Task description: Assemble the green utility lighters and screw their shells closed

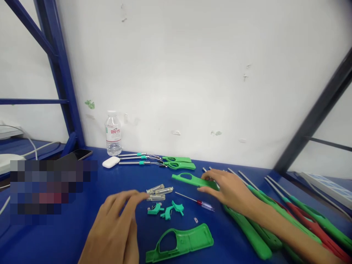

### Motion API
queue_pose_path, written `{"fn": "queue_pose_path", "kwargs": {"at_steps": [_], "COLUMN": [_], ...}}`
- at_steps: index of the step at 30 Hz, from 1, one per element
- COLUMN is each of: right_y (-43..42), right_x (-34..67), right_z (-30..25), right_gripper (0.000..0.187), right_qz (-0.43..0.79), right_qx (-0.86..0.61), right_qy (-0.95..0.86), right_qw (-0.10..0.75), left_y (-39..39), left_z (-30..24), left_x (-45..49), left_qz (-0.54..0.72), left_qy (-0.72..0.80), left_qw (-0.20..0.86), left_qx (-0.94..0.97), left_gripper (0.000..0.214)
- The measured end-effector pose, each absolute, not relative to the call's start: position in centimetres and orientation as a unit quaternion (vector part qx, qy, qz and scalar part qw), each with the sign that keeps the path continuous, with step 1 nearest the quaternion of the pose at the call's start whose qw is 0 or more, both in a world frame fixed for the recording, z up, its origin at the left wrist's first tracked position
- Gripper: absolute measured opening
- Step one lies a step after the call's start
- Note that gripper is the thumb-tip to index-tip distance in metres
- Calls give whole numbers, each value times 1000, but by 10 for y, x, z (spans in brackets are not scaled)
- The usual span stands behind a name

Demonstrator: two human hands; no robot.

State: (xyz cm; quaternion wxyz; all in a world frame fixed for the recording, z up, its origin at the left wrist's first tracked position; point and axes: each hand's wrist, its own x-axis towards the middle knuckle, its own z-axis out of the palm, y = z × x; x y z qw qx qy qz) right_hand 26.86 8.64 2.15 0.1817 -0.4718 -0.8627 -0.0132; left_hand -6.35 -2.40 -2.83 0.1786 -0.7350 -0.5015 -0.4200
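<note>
At the far left a blue metal post [59, 73] leans by the white wall [192, 73], with a dark phone [83, 154] lying near its foot and a pixelated patch in front. Next a clear water bottle [113, 134] stands upright, a small white case [111, 162] just beside its base. Nearer, the left hand [115, 223] is over the blue tabletop [132, 178], fingers loosely bent, one fingertip just beside three clear tubes [160, 193] — its thumb and palm are hidden, so I cannot tell whether it grips anything or touches the tubes. Behind these, thin metal rods [134, 157] with teal collars lie by green handles [180, 165] near the wall. Three teal parts [168, 211] lie in front of the tubes, and closer still is an open green half-shell [192, 240], hollow side up. A screwdriver [205, 205] with a red and clear handle lies between them and the right hand [225, 185], which pinches a green piece [189, 179] between thumb and fingers by its right end, its looped end pointing left, just beyond the screwdriver. Farthest right, long-stemmed green and red lighters [305, 220] lie partly under that forearm.
</note>
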Motion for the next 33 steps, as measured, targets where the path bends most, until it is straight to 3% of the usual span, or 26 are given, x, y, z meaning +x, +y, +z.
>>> {"fn": "queue_pose_path", "kwargs": {"at_steps": [3,7,11,26,33], "right_y": [109,116,111,64,11], "right_x": [271,269,267,260,236], "right_z": [14,6,8,27,20], "right_gripper": [31,32,33,38,28], "right_qz": [2,34,67,199,195], "right_qx": [-466,-441,-428,-404,-263], "right_qy": [-868,-879,-877,-862,-927], "right_qw": [174,180,205,230,182], "left_y": [10,74,127,171,169], "left_z": [7,37,30,-15,-22], "left_x": [-64,-64,-81,-132,-130], "left_qz": [-254,-163,-103,-89,-115], "left_qy": [-583,-623,-651,-587,-586], "left_qw": [185,179,151,94,124], "left_qx": [-749,-744,-737,-799,-792], "left_gripper": [46,28,38,38,40]}}
